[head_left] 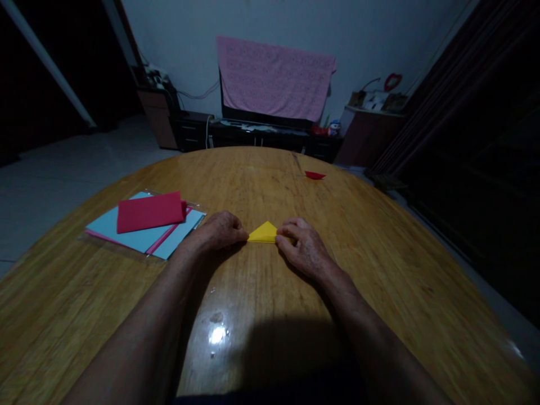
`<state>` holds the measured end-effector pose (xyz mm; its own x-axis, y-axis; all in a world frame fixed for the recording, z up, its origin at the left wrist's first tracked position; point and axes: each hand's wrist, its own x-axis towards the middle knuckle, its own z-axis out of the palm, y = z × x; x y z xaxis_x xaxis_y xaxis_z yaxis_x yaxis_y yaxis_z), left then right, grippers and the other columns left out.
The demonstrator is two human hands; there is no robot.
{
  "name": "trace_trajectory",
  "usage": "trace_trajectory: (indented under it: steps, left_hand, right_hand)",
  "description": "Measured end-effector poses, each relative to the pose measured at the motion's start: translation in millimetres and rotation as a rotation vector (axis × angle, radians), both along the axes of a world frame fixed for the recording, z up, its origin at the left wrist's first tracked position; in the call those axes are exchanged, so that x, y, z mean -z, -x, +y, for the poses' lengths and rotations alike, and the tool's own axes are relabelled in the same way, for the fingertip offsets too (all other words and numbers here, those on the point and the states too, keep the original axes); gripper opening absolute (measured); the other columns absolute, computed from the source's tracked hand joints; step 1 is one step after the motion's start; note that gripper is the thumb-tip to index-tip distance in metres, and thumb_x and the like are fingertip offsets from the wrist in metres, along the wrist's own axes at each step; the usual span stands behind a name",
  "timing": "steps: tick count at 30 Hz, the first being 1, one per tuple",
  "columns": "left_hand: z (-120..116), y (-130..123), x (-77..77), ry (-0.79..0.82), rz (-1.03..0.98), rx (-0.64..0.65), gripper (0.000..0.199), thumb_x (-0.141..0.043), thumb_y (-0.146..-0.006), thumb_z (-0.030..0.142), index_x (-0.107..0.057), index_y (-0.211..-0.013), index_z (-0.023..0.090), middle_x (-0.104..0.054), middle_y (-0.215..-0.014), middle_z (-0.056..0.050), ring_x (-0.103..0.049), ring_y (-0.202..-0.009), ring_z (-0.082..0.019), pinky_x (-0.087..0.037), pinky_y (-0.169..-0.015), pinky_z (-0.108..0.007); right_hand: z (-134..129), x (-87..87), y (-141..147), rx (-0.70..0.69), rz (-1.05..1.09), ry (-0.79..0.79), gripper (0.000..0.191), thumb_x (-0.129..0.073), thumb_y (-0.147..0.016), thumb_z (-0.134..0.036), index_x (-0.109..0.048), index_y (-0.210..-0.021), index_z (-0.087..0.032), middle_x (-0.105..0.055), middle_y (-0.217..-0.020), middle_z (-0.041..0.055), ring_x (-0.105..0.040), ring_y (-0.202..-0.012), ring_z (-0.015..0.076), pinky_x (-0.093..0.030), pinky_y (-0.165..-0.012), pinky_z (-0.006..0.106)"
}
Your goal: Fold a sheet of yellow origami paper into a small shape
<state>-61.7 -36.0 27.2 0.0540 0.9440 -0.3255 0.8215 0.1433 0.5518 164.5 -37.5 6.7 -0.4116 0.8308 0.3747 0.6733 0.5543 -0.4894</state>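
Note:
A small piece of yellow paper (264,232), folded into a flat triangle with its peak pointing away from me, lies on the wooden table (270,185). My left hand (223,229) is closed, with its fingertips pinching the paper's left corner. At the other end, the thumb and fingers of my right hand (301,244) grip the right side and cover that corner. A strip of straight folded edge runs along the paper's near side between both hands.
To the left, a folded red-pink sheet (149,212) rests on light blue paper (139,241) in a clear plastic sleeve. A small red folded paper (315,175) sits near the table's far right edge. Beyond stands a low black cabinet (236,135) below a pink cloth (276,79).

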Motion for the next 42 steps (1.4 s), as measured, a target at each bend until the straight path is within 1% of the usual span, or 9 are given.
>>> trace_trajectory:
  steps: [4,11,19,24,27,29,32,35,42]
  left_hand:
    - [-2,-2,-2.2,0.007,-0.013,-0.002,0.027,-0.056,-0.071,0.039,-0.066,-0.077,0.015,-0.060,-0.058,-0.002,-0.053,-0.049,-0.013,-0.037,-0.047,-0.024]
    - [-3,-6,-8.4,0.047,-0.003,-0.028,0.029,-0.056,-0.069,0.041,-0.067,-0.077,0.015,-0.062,-0.060,-0.003,-0.053,-0.051,-0.014,-0.036,-0.046,-0.023]
    - [-5,-7,-11.5,0.034,0.004,-0.027,0.027,-0.056,-0.069,0.039,-0.066,-0.076,0.015,-0.060,-0.059,-0.003,-0.054,-0.051,-0.013,-0.038,-0.047,-0.023]
    - [-6,-8,-14.7,0.019,0.038,-0.011,0.029,-0.056,-0.070,0.040,-0.067,-0.078,0.015,-0.060,-0.058,-0.003,-0.054,-0.052,-0.014,-0.038,-0.047,-0.024]
    - [-5,-7,-12.1,0.016,0.024,-0.016,0.029,-0.056,-0.070,0.040,-0.068,-0.079,0.015,-0.061,-0.060,-0.003,-0.054,-0.052,-0.014,-0.038,-0.048,-0.024]
    - [-3,-5,-8.4,0.021,0.012,-0.021,0.029,-0.056,-0.070,0.040,-0.068,-0.078,0.015,-0.061,-0.060,-0.003,-0.054,-0.050,-0.013,-0.038,-0.047,-0.024]
    - [-1,-3,-3.3,0.028,0.008,-0.024,0.029,-0.056,-0.070,0.040,-0.067,-0.078,0.015,-0.061,-0.059,-0.003,-0.053,-0.049,-0.013,-0.037,-0.047,-0.023]
    - [-1,-1,-1.2,0.012,0.001,-0.017,0.028,-0.056,-0.070,0.041,-0.067,-0.076,0.015,-0.061,-0.058,-0.002,-0.052,-0.049,-0.012,-0.036,-0.046,-0.023]
    - [-1,-2,-0.5,0.004,0.006,-0.012,0.026,-0.057,-0.070,0.038,-0.068,-0.075,0.016,-0.061,-0.058,-0.002,-0.053,-0.050,-0.012,-0.036,-0.046,-0.022]
  right_hand:
    - [-3,2.7,9,0.057,-0.055,-0.019,0.018,-0.051,-0.086,-0.028,-0.066,-0.082,-0.019,-0.059,-0.098,0.0089,-0.054,-0.089,0.0202,-0.043,-0.080,0.035]
    - [-5,7.6,16,0.149,-0.064,-0.023,0.015,-0.055,-0.083,-0.028,-0.062,-0.074,-0.019,-0.061,-0.099,0.0085,-0.053,-0.090,0.0213,-0.042,-0.080,0.035]
    - [-3,12.2,17,0.169,-0.056,-0.039,0.016,-0.055,-0.080,-0.027,-0.057,-0.067,-0.019,-0.061,-0.098,0.0077,-0.053,-0.089,0.0217,-0.042,-0.079,0.035]
    - [0,13.9,16,0.166,-0.040,-0.020,0.017,-0.056,-0.078,-0.027,-0.056,-0.064,-0.019,-0.061,-0.097,0.0071,-0.053,-0.088,0.0209,-0.042,-0.077,0.035]
    - [0,12.4,16,0.169,-0.024,0.010,0.018,-0.055,-0.079,-0.026,-0.058,-0.063,-0.019,-0.061,-0.099,0.0070,-0.053,-0.088,0.0209,-0.041,-0.077,0.035]
    - [-2,10.5,17,0.179,-0.009,0.051,0.018,-0.055,-0.080,-0.028,-0.062,-0.066,-0.019,-0.061,-0.102,0.0068,-0.053,-0.091,0.0216,-0.041,-0.077,0.036]
    - [-4,7.8,20,0.167,-0.006,0.117,0.015,-0.056,-0.081,-0.031,-0.069,-0.076,-0.023,-0.060,-0.111,0.0048,-0.051,-0.100,0.0240,-0.038,-0.084,0.040]
    - [-7,6.8,23,0.143,-0.008,0.140,0.015,-0.056,-0.081,-0.031,-0.071,-0.081,-0.027,-0.059,-0.117,0.0026,-0.049,-0.108,0.0251,-0.034,-0.090,0.043]
    - [-8,7.7,25,0.140,-0.011,0.135,0.017,-0.055,-0.082,-0.032,-0.070,-0.077,-0.025,-0.059,-0.118,0.0028,-0.048,-0.110,0.0253,-0.034,-0.091,0.043]
